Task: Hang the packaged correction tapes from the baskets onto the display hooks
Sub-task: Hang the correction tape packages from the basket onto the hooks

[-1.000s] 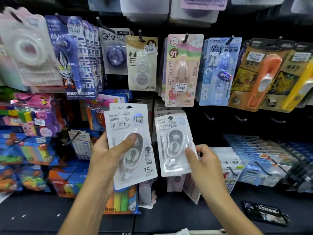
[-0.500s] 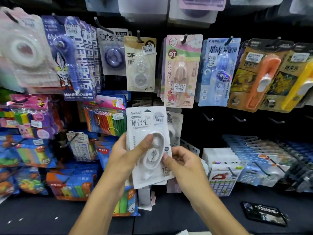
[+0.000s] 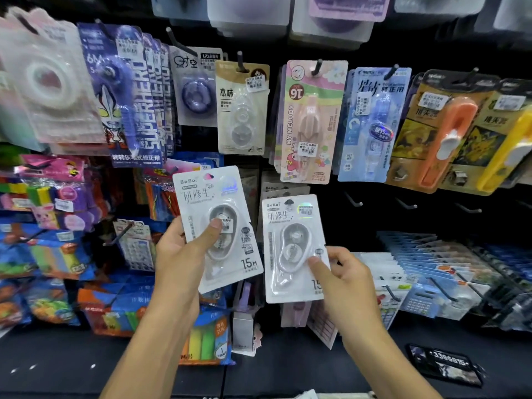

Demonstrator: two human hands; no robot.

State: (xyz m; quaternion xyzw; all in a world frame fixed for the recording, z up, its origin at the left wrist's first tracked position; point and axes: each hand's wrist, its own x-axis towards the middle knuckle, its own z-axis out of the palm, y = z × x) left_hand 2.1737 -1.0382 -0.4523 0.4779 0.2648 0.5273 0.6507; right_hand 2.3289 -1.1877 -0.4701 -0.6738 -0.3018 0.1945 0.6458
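Note:
Two white BoBo correction tape packs are held up in front of the black display wall. My left hand [image 3: 184, 251] grips the left pack [image 3: 213, 203], thumb pressed on its clear blister; the pack leans slightly left. My right hand [image 3: 342, 275] pinches the lower right corner of the right pack [image 3: 290, 249], which is held upright. More packs of the same kind [image 3: 283, 190] hang just behind its top edge. No basket is in view.
Other correction tapes hang on hooks above, among them a beige pack [image 3: 241, 110], a pink pack [image 3: 311, 119] and a blue pack [image 3: 371, 125]. Three bare hooks [image 3: 406, 204] stick out at the right. Colourful packets fill the left; calculators [image 3: 420, 300] lie lower right.
Half a second ago both hands were together on a stack of packs. Now they have parted: my right hand has drawn one pack off to the right, my left keeps the other.

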